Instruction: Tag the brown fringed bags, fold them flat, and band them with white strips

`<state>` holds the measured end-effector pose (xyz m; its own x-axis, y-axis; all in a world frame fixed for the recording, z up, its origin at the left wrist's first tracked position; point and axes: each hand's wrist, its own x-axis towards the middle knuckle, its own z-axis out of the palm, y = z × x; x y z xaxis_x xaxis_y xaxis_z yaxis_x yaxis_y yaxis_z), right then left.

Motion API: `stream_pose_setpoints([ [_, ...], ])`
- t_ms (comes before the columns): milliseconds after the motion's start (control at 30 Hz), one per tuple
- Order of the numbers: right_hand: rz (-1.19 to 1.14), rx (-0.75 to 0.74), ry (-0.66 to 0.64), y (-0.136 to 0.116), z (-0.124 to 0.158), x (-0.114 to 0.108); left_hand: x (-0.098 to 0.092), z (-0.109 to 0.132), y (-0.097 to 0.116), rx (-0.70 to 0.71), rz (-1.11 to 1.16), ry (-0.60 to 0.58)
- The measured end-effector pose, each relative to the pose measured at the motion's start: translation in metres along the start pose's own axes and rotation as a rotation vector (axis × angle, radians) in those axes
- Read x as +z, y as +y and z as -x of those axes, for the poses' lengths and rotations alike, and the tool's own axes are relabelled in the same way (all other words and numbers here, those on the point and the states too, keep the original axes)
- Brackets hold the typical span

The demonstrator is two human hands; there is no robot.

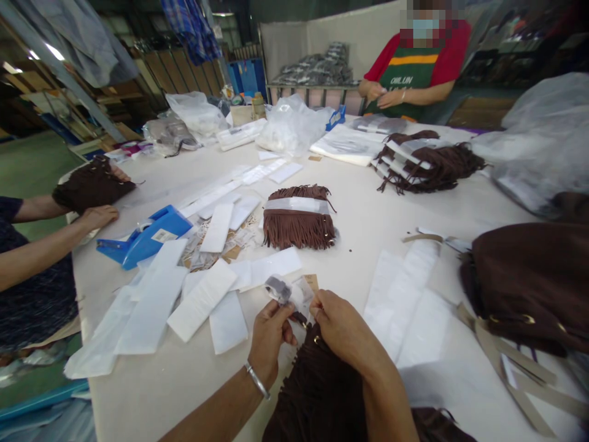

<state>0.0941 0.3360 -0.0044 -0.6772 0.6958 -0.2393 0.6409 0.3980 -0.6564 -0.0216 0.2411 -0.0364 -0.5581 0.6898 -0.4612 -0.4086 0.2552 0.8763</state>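
Note:
A dark brown fringed bag [322,387] with gold-coloured eyelets hangs at the table's near edge, below both hands. At its top edge, my left hand [271,334], a silver bangle on its wrist, is closed on the bag's dark strap. A grey piece wrapped in clear plastic [278,287] sticks up just beyond those fingers. My right hand [338,319] is pinched close by, above the eyelets; its fingertips hide what they grip. A small brown card tag [311,282] and clear plastic show just past the right fingers.
White sheets [202,301] and a blue tape dispenser [147,236] lie left. A banded fringed bag [299,218] sits mid-table, more fringed bags [423,159] behind it. A brown bag [529,276] stands right. One co-worker's hand [99,216] is left; another person [414,73] stands opposite.

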Motion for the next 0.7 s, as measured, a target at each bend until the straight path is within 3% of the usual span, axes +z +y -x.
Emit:
stream_pose_setpoints([
  [467, -0.040, 0.016, 0.004, -0.001, 0.002, -0.004, 0.000, 0.000, 0.001, -0.018, 0.027, -0.010],
  [700, -0.196, -0.001, 0.054, -0.008, 0.003, -0.012, -0.003, -0.004, -0.005, -0.046, -0.013, -0.051],
])
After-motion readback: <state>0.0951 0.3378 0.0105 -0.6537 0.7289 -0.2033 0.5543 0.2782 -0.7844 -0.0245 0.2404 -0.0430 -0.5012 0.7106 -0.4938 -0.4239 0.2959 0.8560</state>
